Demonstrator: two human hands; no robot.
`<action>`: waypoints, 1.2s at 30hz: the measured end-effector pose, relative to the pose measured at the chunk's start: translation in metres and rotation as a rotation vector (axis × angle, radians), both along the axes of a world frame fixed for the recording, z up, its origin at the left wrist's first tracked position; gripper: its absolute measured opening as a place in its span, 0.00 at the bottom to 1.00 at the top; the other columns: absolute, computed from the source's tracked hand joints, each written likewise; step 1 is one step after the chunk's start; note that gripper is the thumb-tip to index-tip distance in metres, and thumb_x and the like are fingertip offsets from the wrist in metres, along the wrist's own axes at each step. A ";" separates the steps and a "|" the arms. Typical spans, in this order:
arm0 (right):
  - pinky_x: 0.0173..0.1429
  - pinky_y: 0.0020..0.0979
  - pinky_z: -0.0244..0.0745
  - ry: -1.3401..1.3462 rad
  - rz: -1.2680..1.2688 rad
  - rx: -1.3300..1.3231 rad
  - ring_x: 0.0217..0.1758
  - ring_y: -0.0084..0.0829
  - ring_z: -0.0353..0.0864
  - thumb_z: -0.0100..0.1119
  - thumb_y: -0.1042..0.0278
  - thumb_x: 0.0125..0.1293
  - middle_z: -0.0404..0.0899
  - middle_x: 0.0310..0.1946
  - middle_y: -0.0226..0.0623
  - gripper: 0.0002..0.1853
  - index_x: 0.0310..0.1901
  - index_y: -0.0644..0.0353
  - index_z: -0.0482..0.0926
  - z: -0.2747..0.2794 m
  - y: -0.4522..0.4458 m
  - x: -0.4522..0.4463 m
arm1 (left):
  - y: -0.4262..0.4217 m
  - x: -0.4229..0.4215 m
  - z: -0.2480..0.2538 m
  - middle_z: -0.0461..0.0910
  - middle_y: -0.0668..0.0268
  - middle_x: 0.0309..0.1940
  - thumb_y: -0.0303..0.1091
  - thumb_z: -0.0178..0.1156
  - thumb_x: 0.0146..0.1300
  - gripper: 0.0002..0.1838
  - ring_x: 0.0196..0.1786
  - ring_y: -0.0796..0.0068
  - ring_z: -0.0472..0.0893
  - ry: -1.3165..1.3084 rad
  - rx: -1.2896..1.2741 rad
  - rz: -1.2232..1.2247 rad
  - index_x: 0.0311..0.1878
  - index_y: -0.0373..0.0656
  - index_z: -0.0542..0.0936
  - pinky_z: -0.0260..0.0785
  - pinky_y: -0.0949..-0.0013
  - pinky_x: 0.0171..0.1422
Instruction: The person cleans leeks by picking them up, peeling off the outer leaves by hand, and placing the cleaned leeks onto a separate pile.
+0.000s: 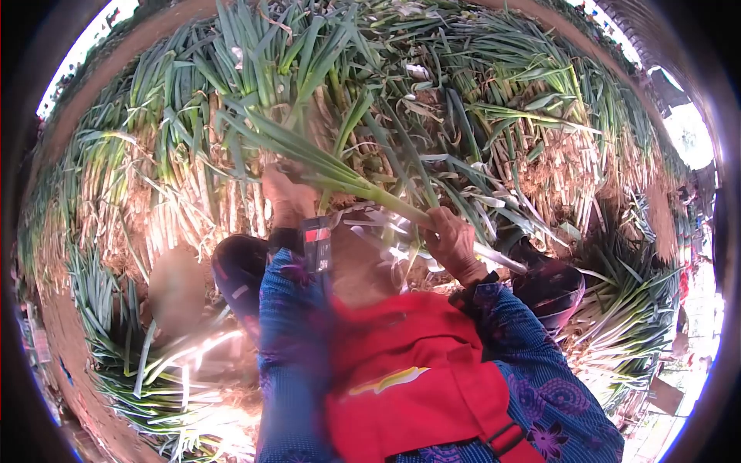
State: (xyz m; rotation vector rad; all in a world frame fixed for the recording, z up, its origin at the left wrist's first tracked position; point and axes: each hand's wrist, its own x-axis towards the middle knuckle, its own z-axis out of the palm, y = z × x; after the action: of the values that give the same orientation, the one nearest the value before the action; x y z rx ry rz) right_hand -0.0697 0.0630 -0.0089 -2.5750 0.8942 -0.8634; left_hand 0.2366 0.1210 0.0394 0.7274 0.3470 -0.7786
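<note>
My right hand (454, 243) is closed around the stalk of a long green onion (370, 191). The onion lies aslant across the view, its green leaves toward the upper left and its white end sticking out at the lower right of the hand. My left hand (289, 197) is beside the heaped onions, below the held onion's leaves. Its fingers look curled; they are partly hidden and slightly blurred, so I cannot make out what is in them. Right in front of me, loose pale stalks and peeled scraps (394, 251) lie on the soil.
Thick rows of green onions (177, 147) stand across the far side, roots toward me. Another bundle (556, 147) is at the right. More onions lie by my left side (170, 401) and right side (625, 316). A red apron (409, 370) covers my lap.
</note>
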 end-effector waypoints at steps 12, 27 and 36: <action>0.25 0.24 0.58 -0.509 0.019 1.089 0.22 0.17 0.65 0.60 0.59 0.60 0.70 0.22 0.26 0.15 0.42 0.63 0.78 0.043 -0.050 0.003 | -0.013 -0.044 0.010 0.75 0.65 0.25 0.43 0.50 0.71 0.14 0.19 0.77 0.73 -0.808 0.416 -0.743 0.40 0.42 0.74 0.63 0.77 0.17; 0.28 0.26 0.59 -1.138 0.826 1.298 0.20 0.20 0.61 0.54 0.53 0.69 0.66 0.24 0.24 0.16 0.42 0.60 0.74 0.180 -0.104 0.047 | 0.056 -0.113 0.035 0.77 0.67 0.54 0.38 0.59 0.68 0.23 0.57 0.76 0.74 -0.692 -0.224 -1.266 0.64 0.39 0.72 0.66 0.70 0.61; 0.29 0.24 0.59 -1.246 1.173 1.435 0.20 0.18 0.59 0.55 0.55 0.68 0.65 0.23 0.23 0.15 0.42 0.60 0.72 0.194 -0.111 0.061 | 0.098 -0.094 0.050 0.79 0.68 0.43 0.30 0.67 0.59 0.20 0.46 0.78 0.77 -0.711 -0.238 -1.154 0.54 0.39 0.75 0.70 0.72 0.53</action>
State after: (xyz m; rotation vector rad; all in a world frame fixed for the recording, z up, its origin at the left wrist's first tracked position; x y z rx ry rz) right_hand -0.0089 -0.0477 0.1855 -0.6400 -0.3819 -0.6962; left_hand 0.1423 0.2189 0.0898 0.9045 -0.8886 -1.5181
